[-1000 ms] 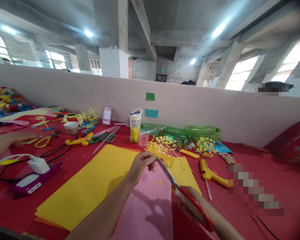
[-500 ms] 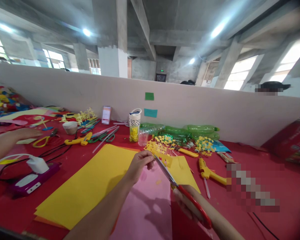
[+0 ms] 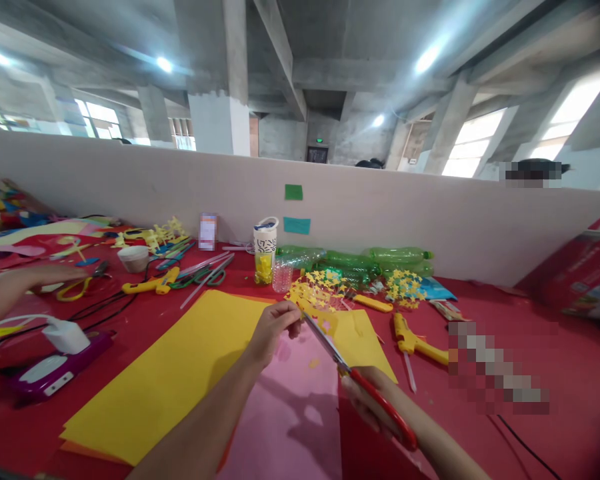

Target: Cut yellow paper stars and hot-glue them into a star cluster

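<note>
Over the pink sheet (image 3: pixel 275 433), the right hand (image 3: pixel 361 403) is grasping red-handled scissors (image 3: pixel 369 387) and the left hand (image 3: pixel 276 327) is pinching something unclear near their tips, while already cut yellow stars (image 3: pixel 316 287) are lying far and whole yellow sheets (image 3: pixel 170 373) left.

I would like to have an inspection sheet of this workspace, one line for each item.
Surface: red tabletop, with a stack of yellow sheets beside a pink sheet.
Work items: red-handled scissors, blades pointing away from the wearer.
Hands: right hand grips the scissors; left hand is at the blade tips, its grip too small to judge.
Clutter: yellow star cut-outs, green bottles, yellow glue guns.
Cables: white cable and black cables near the purple power strip.
Surroundings: pale partition behind; another person's hand at far left.
</note>
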{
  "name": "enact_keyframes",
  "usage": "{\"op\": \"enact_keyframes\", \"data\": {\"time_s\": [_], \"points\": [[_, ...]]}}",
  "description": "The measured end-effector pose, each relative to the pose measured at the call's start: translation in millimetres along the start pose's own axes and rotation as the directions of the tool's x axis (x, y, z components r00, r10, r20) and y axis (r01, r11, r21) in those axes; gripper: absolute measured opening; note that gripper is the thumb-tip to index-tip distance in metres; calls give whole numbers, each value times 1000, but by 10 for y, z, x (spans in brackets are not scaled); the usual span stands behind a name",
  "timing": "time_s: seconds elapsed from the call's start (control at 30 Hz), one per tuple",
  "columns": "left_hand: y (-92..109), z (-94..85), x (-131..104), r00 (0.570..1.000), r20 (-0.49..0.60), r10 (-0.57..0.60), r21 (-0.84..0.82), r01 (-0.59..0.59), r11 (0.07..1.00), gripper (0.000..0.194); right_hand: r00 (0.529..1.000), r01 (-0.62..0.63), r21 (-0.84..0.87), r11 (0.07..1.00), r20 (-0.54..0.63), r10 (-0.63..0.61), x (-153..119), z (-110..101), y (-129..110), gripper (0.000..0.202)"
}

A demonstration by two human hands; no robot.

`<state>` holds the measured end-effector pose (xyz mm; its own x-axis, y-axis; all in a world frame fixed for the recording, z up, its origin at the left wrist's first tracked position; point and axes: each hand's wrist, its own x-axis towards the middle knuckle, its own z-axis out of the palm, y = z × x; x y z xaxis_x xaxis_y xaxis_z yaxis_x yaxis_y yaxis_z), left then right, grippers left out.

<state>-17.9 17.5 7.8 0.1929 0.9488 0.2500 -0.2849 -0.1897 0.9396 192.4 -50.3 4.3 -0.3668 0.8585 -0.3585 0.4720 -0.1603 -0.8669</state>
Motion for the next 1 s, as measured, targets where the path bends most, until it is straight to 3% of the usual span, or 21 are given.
{"op": "enact_keyframes", "data": {"time_s": [0.1, 0.27, 0.47, 0.67, 0.83, 1.0], "points": [[3, 4, -1, 1000, 9, 17, 49, -17, 999, 16, 1000, -16, 8, 1000, 9, 16, 18, 10, 13, 43], [23, 28, -24, 998, 31, 60, 135, -64, 989, 20, 994, 110, 12, 994, -1, -110, -58, 24, -16, 46], [25, 26, -36, 996, 52, 69, 204, -79, 976, 21, 988, 153, 15, 988, 31, -153, -66, -1, 35, 42], [29, 36, -44, 997, 47, 56, 208, -65, 976, 20, 988, 154, 17, 988, 21, -155, -69, 13, -2, 44], [28, 39, -41, 997, 46, 62, 243, -71, 968, 21, 999, 44, -5, 999, 26, -44, -48, 38, -14, 47], [64, 51, -45, 982, 19, 190, 337, -185, 923, 20, 998, 67, 49, 997, 1, -67, -25, 54, 48, 45]]}}
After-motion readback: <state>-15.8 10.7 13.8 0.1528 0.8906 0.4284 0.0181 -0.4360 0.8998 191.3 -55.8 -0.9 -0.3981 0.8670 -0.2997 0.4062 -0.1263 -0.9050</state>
